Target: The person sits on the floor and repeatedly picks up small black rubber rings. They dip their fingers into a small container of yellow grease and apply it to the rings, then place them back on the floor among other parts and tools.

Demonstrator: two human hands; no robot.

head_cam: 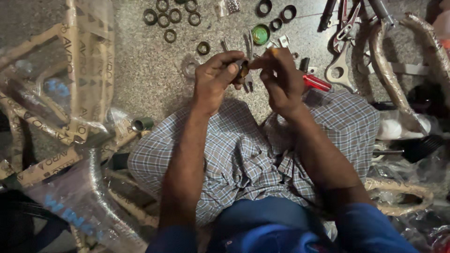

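Note:
My left hand (216,77) pinches a small dark metal ring part (243,68) between thumb and fingers, held above the stone floor. My right hand (280,77) meets it from the right, fingertips closed on the same small part. Both forearms reach out over my lap, which is covered in blue-grey checked cloth (243,159). Most of the small part is hidden by my fingers.
Several metal rings and bearing cups (169,18) lie on the floor ahead, with a green round tin (260,33), a red-handled tool (317,83), pliers (345,23) and a flat spanner (338,68). A paper-and-plastic-wrapped bicycle frame (70,93) lies left; wrapped curved tubes (389,70) lie right.

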